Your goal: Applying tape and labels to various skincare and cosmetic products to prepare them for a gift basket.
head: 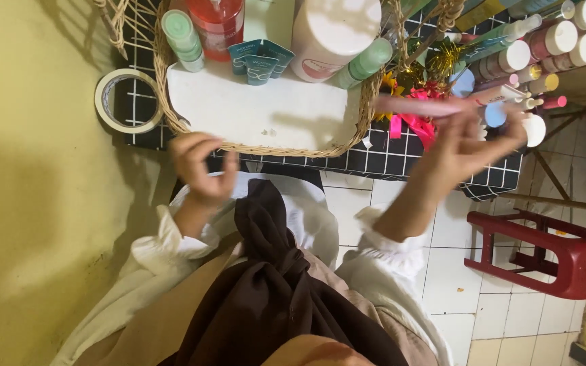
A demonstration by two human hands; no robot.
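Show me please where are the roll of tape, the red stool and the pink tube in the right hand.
roll of tape [129,100], head view, on its white ring at the right edge.
red stool [578,261], head view, on the seat top.
pink tube [418,106], head view, on the middle of its blurred body.

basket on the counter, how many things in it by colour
In the wicker basket:
green bottles: 2
red bottle: 1
white jar: 1
teal tubes: 3
Total: 7
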